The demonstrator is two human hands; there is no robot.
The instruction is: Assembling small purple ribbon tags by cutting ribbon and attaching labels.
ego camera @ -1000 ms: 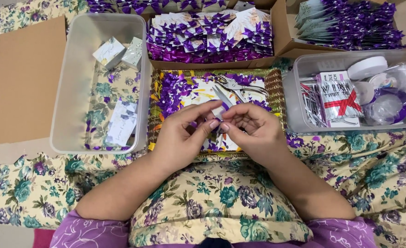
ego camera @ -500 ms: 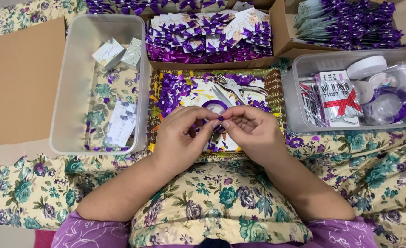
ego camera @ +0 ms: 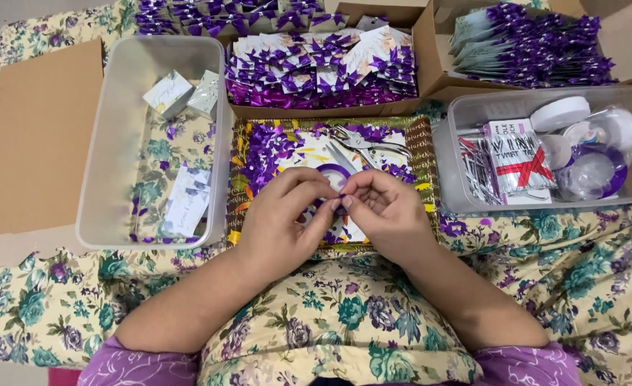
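Observation:
My left hand [ego camera: 283,218] and my right hand [ego camera: 384,211] meet fingertip to fingertip over a patterned tray [ego camera: 422,154]. Both pinch a small purple ribbon piece [ego camera: 340,194], mostly hidden by the fingers. Loose purple ribbon bows [ego camera: 266,150] lie scattered on the tray's far left. A roll of purple ribbon [ego camera: 334,171] sits just beyond my fingers, and metal pliers [ego camera: 366,141] lie at the tray's far side.
Clear plastic bin [ego camera: 94,214] at left holds small boxes and cards. Clear bin [ego camera: 466,193] at right holds tape rolls and twist-tie packs. Cardboard boxes [ego camera: 423,43] of finished purple-bowed cards stand behind. A flat cardboard sheet [ego camera: 40,136] lies far left. Floral cloth covers everything.
My fingertips have shifted slightly, working the small ribbon piece between them. Both hands stay in the same spot over the tray.

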